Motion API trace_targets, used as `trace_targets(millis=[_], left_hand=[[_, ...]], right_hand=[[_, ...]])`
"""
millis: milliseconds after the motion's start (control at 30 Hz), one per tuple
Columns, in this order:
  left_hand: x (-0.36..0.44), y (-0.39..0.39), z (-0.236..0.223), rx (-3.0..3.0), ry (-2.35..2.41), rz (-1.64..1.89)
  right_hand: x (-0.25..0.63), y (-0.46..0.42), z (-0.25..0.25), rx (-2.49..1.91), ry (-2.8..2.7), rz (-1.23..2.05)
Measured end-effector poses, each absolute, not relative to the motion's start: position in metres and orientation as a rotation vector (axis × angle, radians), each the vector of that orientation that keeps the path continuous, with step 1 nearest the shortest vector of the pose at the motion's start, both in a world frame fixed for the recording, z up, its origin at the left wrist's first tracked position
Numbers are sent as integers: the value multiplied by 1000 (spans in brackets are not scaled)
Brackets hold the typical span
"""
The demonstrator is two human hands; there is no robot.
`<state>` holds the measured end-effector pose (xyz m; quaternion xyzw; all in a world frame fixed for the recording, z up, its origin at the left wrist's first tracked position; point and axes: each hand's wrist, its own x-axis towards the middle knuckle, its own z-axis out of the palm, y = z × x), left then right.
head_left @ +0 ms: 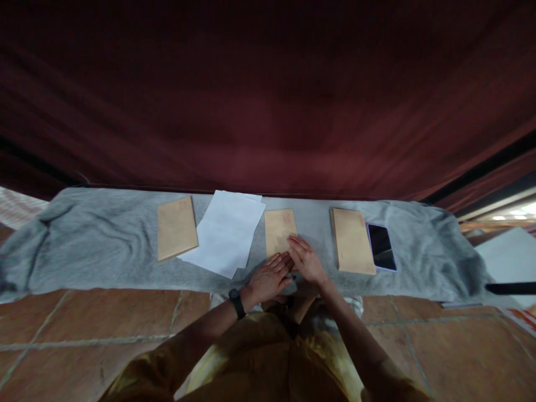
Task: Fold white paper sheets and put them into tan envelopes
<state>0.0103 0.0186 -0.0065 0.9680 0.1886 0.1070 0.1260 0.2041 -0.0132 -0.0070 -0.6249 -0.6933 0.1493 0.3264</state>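
Observation:
A brown paper envelope (278,226) with faint red print lies on the grey cloth in front of me. My left hand (271,277) rests flat over its near end, fingers stretched out to the right. On the envelope's right edge lies my right hand (307,261), fingers extended toward the left and close to the left fingertips. The hands cover the envelope's lower part. To the left is a small pile of white paper sheets (230,231), with another brown envelope (176,229) beside it. A stack of brown envelopes (355,241) sits to the right.
A phone (382,247) with a dark screen lies right of the envelope stack. Grey cloth (104,240) covers the long narrow surface. A dark red curtain (251,128) hangs behind it. Tiled floor (125,318) shows below, and a white panel (508,259) stands at far right.

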Motion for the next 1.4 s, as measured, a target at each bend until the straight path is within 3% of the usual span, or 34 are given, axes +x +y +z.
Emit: trace_targets(millis=[133, 500, 1400], left_hand=[[12, 19, -8, 2769, 607, 327], [12, 23, -12, 2727, 597, 368], [21, 38, -4, 2620, 641, 486]], right_hand=[[205, 21, -9, -1693, -2076, 298], [209, 66, -22, -1865, -1893, 180], [216, -81, -15, -1738, -2227, 185]])
